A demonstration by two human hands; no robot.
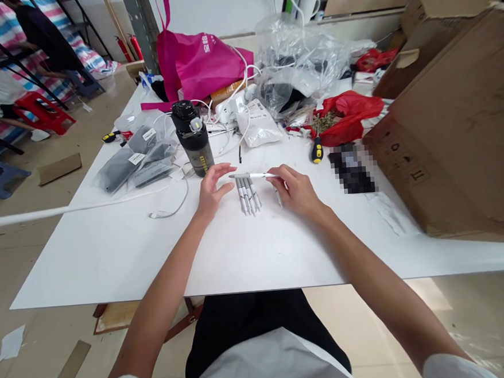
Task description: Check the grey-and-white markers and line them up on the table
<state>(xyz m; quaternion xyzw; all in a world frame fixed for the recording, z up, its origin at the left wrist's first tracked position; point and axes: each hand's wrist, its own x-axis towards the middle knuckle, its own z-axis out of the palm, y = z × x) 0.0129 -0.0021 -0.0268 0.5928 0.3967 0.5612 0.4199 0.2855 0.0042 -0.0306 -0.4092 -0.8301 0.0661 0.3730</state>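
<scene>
A white pen (253,175) with a grey tip end lies level in my right hand (296,190), which pinches it at its right end. My left hand (213,191) is at the pen's other end, thumb and fingers apart, with a small gap to the tip. Below the held pen, several similar white pens (248,198) lie side by side on the white table. Part of another white pen (278,197) shows beside my right fingers; the rest is hidden. A dark drink bottle (193,138) stands just behind my left hand.
Behind are a pink bag (204,65), clear plastic wrap (303,58), a white packet (258,124) and a red bag (350,116). A screwdriver (317,150) lies right of centre. A large cardboard box (459,134) fills the right side. Grey wrapped packages (125,166) and a cable (171,212) lie left.
</scene>
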